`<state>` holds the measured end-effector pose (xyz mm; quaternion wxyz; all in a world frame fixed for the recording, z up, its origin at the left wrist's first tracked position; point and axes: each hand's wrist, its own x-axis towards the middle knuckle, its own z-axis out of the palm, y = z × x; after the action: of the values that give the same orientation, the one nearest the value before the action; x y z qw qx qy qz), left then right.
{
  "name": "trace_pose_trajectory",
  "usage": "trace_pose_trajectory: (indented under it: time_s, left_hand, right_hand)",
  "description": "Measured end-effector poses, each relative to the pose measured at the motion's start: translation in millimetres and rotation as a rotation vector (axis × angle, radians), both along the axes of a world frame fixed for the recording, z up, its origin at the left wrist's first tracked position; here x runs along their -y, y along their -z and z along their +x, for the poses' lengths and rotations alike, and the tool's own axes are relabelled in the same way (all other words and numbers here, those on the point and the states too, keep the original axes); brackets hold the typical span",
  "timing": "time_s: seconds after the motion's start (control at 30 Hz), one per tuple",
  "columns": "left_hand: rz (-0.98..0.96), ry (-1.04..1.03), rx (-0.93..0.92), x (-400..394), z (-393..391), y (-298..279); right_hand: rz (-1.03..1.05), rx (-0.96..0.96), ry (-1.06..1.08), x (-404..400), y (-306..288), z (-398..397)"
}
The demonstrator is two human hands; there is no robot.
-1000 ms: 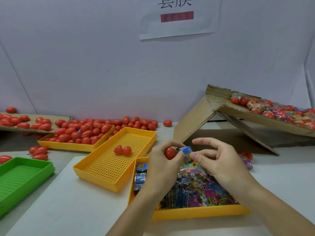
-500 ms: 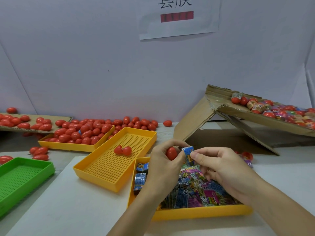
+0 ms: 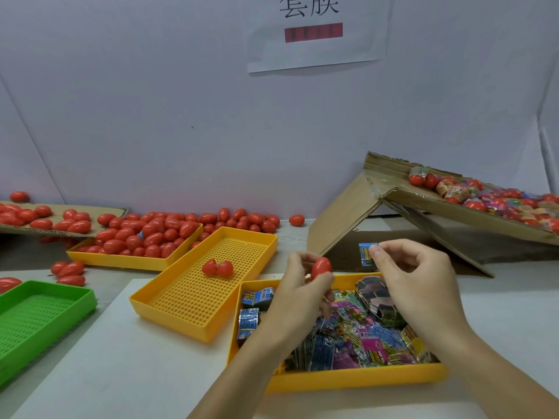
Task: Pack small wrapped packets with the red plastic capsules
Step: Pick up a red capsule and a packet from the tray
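Two hands work apart: left hand [image 3: 298,285] grips a red capsule [image 3: 321,267], right hand [image 3: 414,273] pinches a blue packet [image 3: 367,254]; next, likely inserting it.

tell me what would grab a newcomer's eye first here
Probably the heap of red capsules spilling along the back wall and filling the far-left yellow tray. Next, in the centre foreground, the left hand holds one red capsule while the right hand pinches a small blue packet above the near yellow tray of colourful wrapped packets.
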<state>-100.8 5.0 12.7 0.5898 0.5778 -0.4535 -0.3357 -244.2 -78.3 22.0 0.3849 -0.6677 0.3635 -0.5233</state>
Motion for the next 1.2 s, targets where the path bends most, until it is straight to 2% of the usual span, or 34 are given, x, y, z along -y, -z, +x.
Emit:
trace_pose_trajectory:
  time_s: [0.1,0.2,0.33,0.53,0.87,1.2]
  left_hand:
    - [-0.055,-0.002,0.138,0.3,-1.8,1.3]
    - [-0.106,-0.047,0.140,-0.1,-1.0,0.7]
    - [-0.103,-0.118,0.158,0.2,0.3,0.0]
    - [-0.135,-0.101,0.089,0.5,0.4,-1.4]
    - [-0.167,-0.029,0.022,-0.1,1.2,-0.3]
    - [-0.199,-0.042,-0.045,2.1,2.8,1.5]
  right_hand:
    - [0.011,-0.039,-0.066,1.0,1.1,1.3]
    - [-0.011,-0.099,-0.135,-0.3,1.5,2.7]
    - [0.009,-0.090,-0.183,1.2,2.3,2.8]
    - [0.084,0.008,-0.233,3.3,2.1,2.0]
    - [0.024,-0.030,-0.271,2.3,1.8,2.6]
    - [0.014,0.068,-0.301,1.5,3.1,4.1]
